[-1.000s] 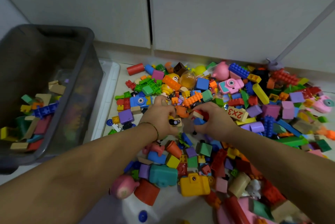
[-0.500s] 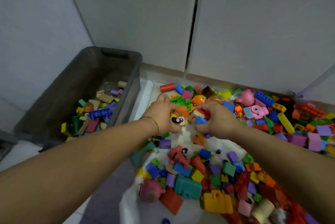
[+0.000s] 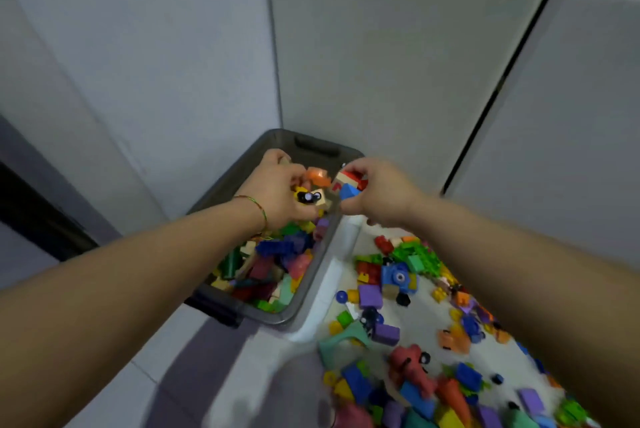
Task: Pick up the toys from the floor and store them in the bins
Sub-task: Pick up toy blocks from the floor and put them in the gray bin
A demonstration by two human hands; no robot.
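**Head view: both handfuls at the bin, right-side spill risk**

Left hand is curled round a mixed handful: an orange block on top and a small black-and-purple piece poking out between the fingers. It hangs over the open grey bin.

Right hand is curled round a blue block and a red piece, maybe more; the rest is hidden. It sits at or just outside the bin's right rim. I can't tell the height above it.

Stored blocks cover the near half of the bin. Loose toys are spread on the floor to the right, and a white panel runs alongside the bin wall.

Risks as I see them:
- If the right hand lets go where it is, the pieces probably hit the rim or the white panel and bounce back to the floor. It needs to come left, over the opening.
- Both handfuls look overfull. The black-and-purple piece and the orange block are barely held, so either could slip out early.
- The hands are nearly touching, and a bump between them could knock pieces loose.
- Hard plastic dropped from height may bounce out off the blocks already in the bin.
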